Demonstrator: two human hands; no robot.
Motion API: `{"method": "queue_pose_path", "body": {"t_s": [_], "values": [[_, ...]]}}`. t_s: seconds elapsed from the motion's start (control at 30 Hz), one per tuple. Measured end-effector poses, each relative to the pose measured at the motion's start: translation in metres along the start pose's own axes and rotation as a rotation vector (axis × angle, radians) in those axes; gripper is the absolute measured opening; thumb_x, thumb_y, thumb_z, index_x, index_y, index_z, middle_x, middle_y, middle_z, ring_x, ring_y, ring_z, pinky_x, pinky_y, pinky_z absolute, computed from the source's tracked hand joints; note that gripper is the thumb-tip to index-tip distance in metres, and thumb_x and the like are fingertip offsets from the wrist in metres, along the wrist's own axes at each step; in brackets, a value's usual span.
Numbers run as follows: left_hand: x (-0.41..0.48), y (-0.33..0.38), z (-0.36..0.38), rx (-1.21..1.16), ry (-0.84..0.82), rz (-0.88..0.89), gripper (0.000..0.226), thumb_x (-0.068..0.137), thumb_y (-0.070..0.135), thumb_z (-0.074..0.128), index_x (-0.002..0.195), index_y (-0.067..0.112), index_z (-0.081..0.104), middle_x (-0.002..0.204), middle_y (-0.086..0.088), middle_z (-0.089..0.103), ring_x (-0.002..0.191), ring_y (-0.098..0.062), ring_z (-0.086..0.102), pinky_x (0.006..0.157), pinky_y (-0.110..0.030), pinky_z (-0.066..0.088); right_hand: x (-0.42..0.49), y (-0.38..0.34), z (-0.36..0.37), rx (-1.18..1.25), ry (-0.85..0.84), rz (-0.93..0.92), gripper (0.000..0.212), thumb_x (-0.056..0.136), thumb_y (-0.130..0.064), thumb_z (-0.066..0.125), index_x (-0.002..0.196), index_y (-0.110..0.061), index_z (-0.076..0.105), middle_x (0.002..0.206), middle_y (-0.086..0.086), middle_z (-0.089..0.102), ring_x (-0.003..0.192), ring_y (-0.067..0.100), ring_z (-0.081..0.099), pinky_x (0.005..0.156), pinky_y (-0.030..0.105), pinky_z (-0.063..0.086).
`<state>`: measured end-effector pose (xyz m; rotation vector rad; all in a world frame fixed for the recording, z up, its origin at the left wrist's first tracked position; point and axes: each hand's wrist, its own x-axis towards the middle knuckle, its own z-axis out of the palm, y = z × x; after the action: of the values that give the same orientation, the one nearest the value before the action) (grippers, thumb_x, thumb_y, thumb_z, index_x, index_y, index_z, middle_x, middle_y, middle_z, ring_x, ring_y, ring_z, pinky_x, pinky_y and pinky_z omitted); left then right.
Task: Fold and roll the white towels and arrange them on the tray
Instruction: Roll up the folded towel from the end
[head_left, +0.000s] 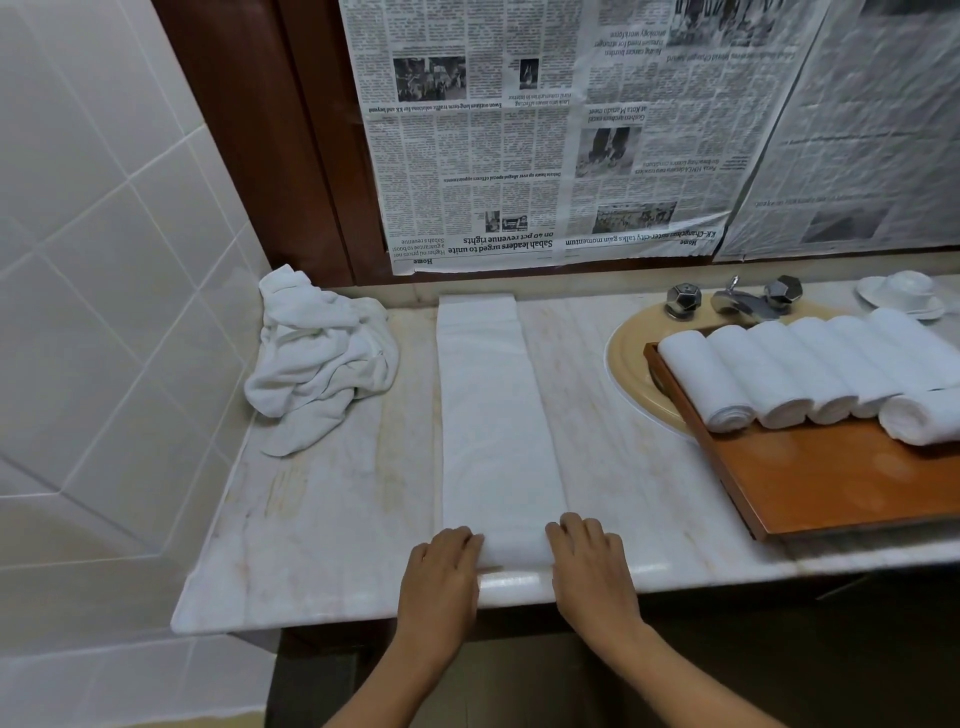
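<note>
While white tiles (104, 260) line the wall at far left, a pale marble counter (322, 519) runs across the washroom below a dark wood frame (260, 130) and upside-down newspaper sheets (545, 130) covering the wall behind it. A crumpled heap of white towels (319, 358) sits in the counter's left back corner. Just right of it lies the folded towel (493, 415) — a long narrow strip, its long axis running from the counter's front edge straight back to the wall, far end touching the ledge. A person's left hand (441, 566) and right hand (587, 561) hold its near end, one at each side, fingers curled over the thickened edge. Farther right, a cream sink (631, 364) with a chrome faucet (737, 301) carries a wooden tray (831, 483) laid partly over it. Five rolled towels (779, 374) lie side by side on the tray, ends angled toward the front-right; a sixth lies crosswise at the right edge. White crockery (904, 293) — hard to make out — stands behind.
</note>
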<state>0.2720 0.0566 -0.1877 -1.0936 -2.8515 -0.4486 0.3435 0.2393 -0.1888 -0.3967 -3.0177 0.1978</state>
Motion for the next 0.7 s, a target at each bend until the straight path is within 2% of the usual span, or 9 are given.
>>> {"method": "queue_pose_path", "body": {"t_s": [0.17, 0.27, 0.37, 0.43, 0.5, 0.53, 0.6, 0.67, 0.7], "values": [[0.013, -0.010, -0.003, 0.011, -0.003, 0.008, 0.050, 0.042, 0.015, 0.089, 0.090, 0.019, 0.075, 0.092, 0.003, 0.071, 0.078, -0.016, 0.067, 0.067, -0.031, 0.054, 0.009, 0.003, -0.004, 0.017, -0.017, -0.003, 0.044, 0.049, -0.011, 0.086, 0.088, -0.019, 0.068, 0.085, 0.000, 0.063, 0.067, 0.017, 0.056, 0.055, 0.028, 0.047], [0.022, -0.013, -0.003, 0.086, -0.032, 0.031, 0.049, 0.038, 0.016, 0.086, 0.085, 0.020, 0.075, 0.085, 0.005, 0.070, 0.068, -0.015, 0.065, 0.061, -0.029, 0.050, 0.014, 0.006, -0.008, 0.093, -0.065, 0.005, 0.029, 0.077, -0.012, 0.070, 0.106, -0.017, 0.067, 0.104, 0.002, 0.064, 0.084, 0.019, 0.058, 0.069, 0.029, 0.045], [0.029, -0.016, -0.004, 0.141, -0.071, 0.047, 0.045, 0.039, 0.017, 0.083, 0.082, 0.021, 0.073, 0.078, 0.007, 0.067, 0.060, -0.013, 0.060, 0.058, -0.028, 0.045, 0.021, 0.010, -0.013, 0.172, -0.095, -0.015, 0.035, 0.095, -0.019, 0.049, 0.128, -0.016, 0.058, 0.125, -0.001, 0.055, 0.105, 0.017, 0.052, 0.081, 0.023, 0.037], [0.033, -0.019, -0.009, 0.154, -0.145, 0.047, 0.040, 0.051, 0.025, 0.079, 0.090, 0.025, 0.072, 0.086, 0.009, 0.068, 0.066, -0.012, 0.062, 0.066, -0.028, 0.046, 0.025, 0.014, -0.016, 0.251, -0.168, 0.005, 0.038, 0.096, -0.023, 0.047, 0.132, -0.017, 0.055, 0.127, -0.002, 0.052, 0.109, 0.014, 0.050, 0.086, 0.021, 0.038], [0.036, -0.021, -0.015, 0.133, -0.238, 0.064, 0.036, 0.075, 0.031, 0.065, 0.110, 0.024, 0.066, 0.108, 0.007, 0.067, 0.087, -0.015, 0.063, 0.083, -0.031, 0.042, 0.028, 0.018, -0.018, 0.326, -0.270, 0.049, 0.040, 0.095, -0.025, 0.048, 0.133, -0.016, 0.055, 0.127, -0.002, 0.052, 0.113, 0.014, 0.049, 0.093, 0.022, 0.041], [0.039, -0.024, -0.017, 0.108, -0.287, 0.083, 0.037, 0.082, 0.034, 0.058, 0.118, 0.023, 0.062, 0.116, 0.007, 0.064, 0.096, -0.016, 0.062, 0.089, -0.031, 0.038, 0.029, 0.020, -0.018, 0.357, -0.321, 0.074, 0.040, 0.094, -0.025, 0.049, 0.133, -0.015, 0.056, 0.126, -0.002, 0.052, 0.114, 0.014, 0.049, 0.094, 0.022, 0.041], [0.040, -0.027, -0.023, -0.039, -0.385, 0.037, 0.035, 0.087, 0.040, 0.055, 0.120, 0.027, 0.060, 0.121, 0.010, 0.062, 0.102, -0.014, 0.059, 0.093, -0.028, 0.038, 0.029, 0.023, -0.018, 0.406, -0.397, 0.117, 0.039, 0.093, -0.025, 0.051, 0.129, -0.013, 0.058, 0.120, 0.000, 0.051, 0.112, 0.015, 0.048, 0.090, 0.021, 0.040], [0.040, -0.031, -0.024, -0.196, -0.445, -0.061, 0.034, 0.087, 0.039, 0.059, 0.120, 0.030, 0.063, 0.122, 0.012, 0.063, 0.105, -0.011, 0.058, 0.093, -0.025, 0.042, 0.029, 0.022, -0.017, 0.463, -0.443, 0.169, 0.030, 0.091, -0.026, 0.055, 0.115, -0.011, 0.064, 0.111, 0.000, 0.047, 0.102, 0.015, 0.050, 0.080, 0.018, 0.040], [0.040, -0.032, -0.025, -0.259, -0.460, -0.110, 0.035, 0.088, 0.037, 0.060, 0.122, 0.030, 0.064, 0.124, 0.013, 0.063, 0.109, -0.010, 0.058, 0.094, -0.023, 0.043, 0.030, 0.021, -0.016, 0.483, -0.447, 0.210, 0.020, 0.089, -0.025, 0.057, 0.098, -0.009, 0.065, 0.105, 0.000, 0.046, 0.094, 0.015, 0.051, 0.074, 0.017, 0.039]]}}
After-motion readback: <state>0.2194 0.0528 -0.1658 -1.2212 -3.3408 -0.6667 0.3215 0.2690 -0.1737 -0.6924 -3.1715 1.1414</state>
